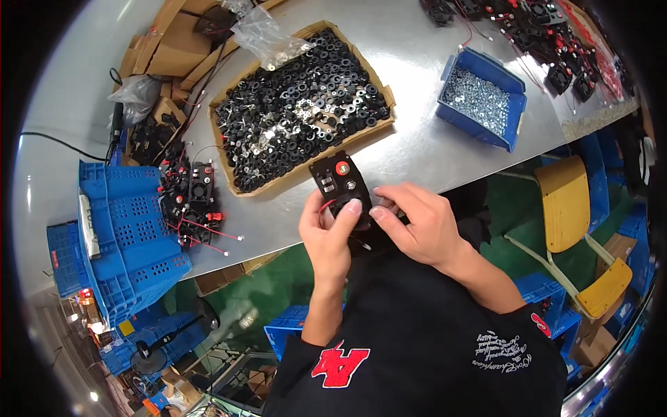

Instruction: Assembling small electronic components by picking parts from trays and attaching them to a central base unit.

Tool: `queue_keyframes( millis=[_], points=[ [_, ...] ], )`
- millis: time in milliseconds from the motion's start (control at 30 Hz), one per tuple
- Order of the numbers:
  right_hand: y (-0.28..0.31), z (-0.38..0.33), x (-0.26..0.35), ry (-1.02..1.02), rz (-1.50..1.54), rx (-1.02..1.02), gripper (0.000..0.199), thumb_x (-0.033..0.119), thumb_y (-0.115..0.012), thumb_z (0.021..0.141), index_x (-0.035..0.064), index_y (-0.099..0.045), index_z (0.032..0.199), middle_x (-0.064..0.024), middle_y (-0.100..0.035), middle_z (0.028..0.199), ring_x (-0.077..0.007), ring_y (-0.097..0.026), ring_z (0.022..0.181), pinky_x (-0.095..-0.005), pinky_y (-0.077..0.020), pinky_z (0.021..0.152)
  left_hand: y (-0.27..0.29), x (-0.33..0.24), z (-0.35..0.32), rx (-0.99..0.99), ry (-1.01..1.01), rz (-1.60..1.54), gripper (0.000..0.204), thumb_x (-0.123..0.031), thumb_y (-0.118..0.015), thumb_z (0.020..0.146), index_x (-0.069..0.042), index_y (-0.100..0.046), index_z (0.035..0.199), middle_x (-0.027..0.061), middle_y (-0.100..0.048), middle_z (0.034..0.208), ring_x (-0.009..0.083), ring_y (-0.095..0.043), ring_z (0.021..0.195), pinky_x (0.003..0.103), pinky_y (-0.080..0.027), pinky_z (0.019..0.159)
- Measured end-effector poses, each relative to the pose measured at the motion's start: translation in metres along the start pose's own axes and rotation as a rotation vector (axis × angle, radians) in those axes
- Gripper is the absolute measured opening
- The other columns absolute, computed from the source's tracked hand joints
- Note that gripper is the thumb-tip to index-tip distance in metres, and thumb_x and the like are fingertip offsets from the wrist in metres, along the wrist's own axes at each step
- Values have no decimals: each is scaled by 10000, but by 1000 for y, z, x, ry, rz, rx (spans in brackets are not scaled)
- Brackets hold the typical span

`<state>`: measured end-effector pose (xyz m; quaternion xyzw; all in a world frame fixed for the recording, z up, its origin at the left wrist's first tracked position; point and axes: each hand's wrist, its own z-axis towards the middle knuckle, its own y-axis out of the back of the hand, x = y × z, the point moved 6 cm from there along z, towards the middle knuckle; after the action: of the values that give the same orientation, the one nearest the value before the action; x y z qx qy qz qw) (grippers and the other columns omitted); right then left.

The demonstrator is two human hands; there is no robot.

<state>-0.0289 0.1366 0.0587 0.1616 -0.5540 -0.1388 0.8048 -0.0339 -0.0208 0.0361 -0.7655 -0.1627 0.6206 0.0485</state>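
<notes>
In my left hand (326, 240) is a black plastic module (336, 177) with a red round terminal, a silver stud and thin red wires. The fingers wrap its left side and the thumb presses its near face. My right hand (427, 226) is beside the module's right edge, thumb and fingertips brought together; anything small between them cannot be made out. Just beyond is a shallow cardboard tray (278, 181) full of black rings and silver washers or nuts. Farther right stands a blue bin (472, 127) holding many small silver hardware pieces.
Black fan modules (198, 191) with wires lie by a blue perforated crate (132, 233) at left. More wired modules (556, 42) cover the far right of the metal table (410, 149). A clear plastic bag (267, 35) overlaps the tray. A yellow chair (563, 201) stands at right.
</notes>
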Motion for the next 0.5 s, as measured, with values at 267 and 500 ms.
queue_keyframes(
  millis=[267, 500],
  points=[
    [8, -23, -9, 39, -136, -14, 164, 78, -663, 834, -15, -646, 968, -128, -653, 801, -239, -651, 658, -311, -514, 586, 8, 17, -10, 218, 310, -384, 475, -236, -598, 847, 54, -518, 1215, 168, -636, 1100, 191, -666, 767, 238, -521, 529],
    [27, 14, 151, 406, -136, 770, 242, 86, -650, 723, 4, -680, 949, -105, -664, 883, -207, -658, 823, -329, -534, 624, -2, 24, -23, 228, 589, -496, 577, -283, -535, 810, 57, -476, 1272, 192, -603, 1140, 179, -579, 646, 243, -454, 511]
  ],
)
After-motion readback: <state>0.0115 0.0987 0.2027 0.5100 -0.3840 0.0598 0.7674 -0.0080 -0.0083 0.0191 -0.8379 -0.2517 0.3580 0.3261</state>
